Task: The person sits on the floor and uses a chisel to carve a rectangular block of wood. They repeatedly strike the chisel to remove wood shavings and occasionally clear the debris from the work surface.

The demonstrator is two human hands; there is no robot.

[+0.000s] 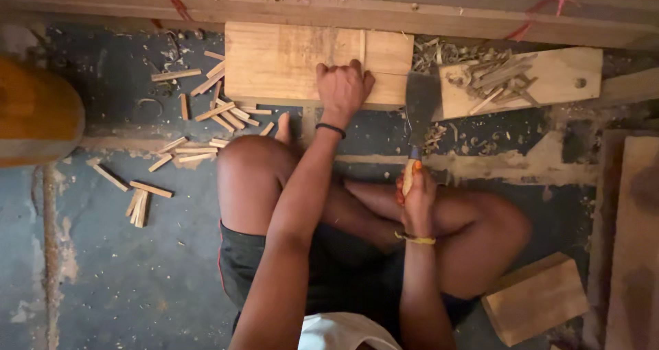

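Left hand (342,86) pressing flat, fingers spread, pinning the wooden board (288,62) against sliding; right hand (416,197) clamped round the broad chisel (420,103), blade resting beside the board's edge

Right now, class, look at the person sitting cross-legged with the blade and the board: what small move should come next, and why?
Probably bring the broad blade over onto the wooden board. The left hand already presses the board flat against the floor, while the right hand grips the blade's handle beside the board's edge, not on it. Split sticks lie nearby.
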